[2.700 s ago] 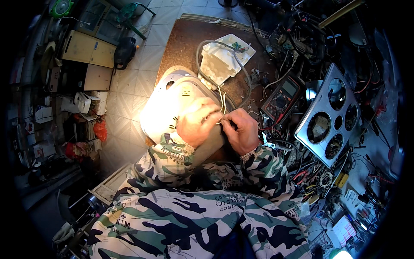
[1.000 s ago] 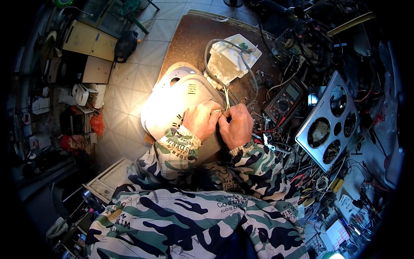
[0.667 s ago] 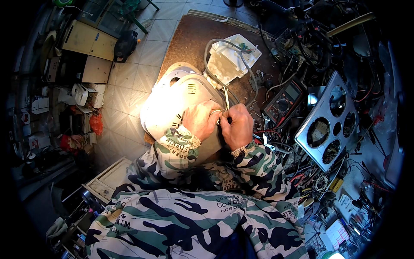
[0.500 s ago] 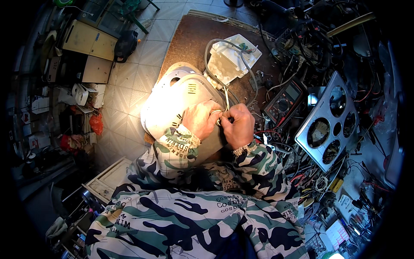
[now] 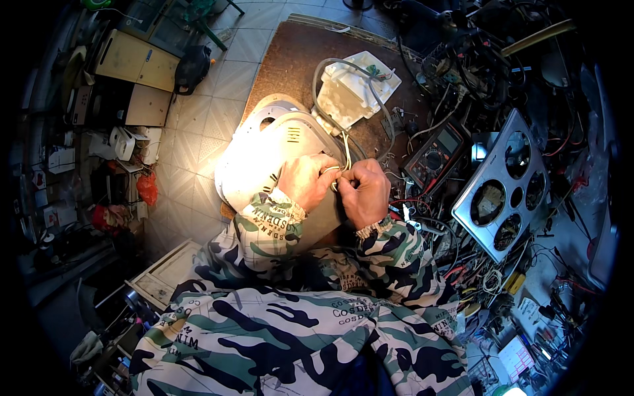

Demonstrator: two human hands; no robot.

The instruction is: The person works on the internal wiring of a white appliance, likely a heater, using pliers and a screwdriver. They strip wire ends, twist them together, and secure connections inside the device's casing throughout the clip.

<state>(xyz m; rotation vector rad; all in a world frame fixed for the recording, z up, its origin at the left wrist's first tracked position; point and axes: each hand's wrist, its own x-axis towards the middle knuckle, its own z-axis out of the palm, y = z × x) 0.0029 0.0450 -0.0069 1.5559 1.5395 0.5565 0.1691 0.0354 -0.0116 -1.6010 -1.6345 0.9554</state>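
Observation:
My left hand [image 5: 307,183] pinches thin pale wires [image 5: 345,150] close to my right hand. Facing it, my right hand [image 5: 365,193] has its fingers closed on the same wires, and the fingertips of both nearly meet. Exactly how the wire ends lie between the fingers is hidden. Beneath the hands is a pale rounded appliance housing [image 5: 264,152] with vent slots, brightly lit on its left side. Beyond it stands an off-white plastic box [image 5: 350,96] with a grey cable [image 5: 318,86] looped over it.
A brown wooden tabletop [image 5: 287,59] carries the work. To the right lie a multimeter [image 5: 432,158], a metal plate with round holes [image 5: 498,188] and heaps of tangled cables [image 5: 485,284]. A wooden drawer [image 5: 165,270] sits at lower left, and a cabinet [image 5: 135,59] stands farther off.
Both hands stay almost in place, still pinching the wires. Only slight shifts of the fingers show.

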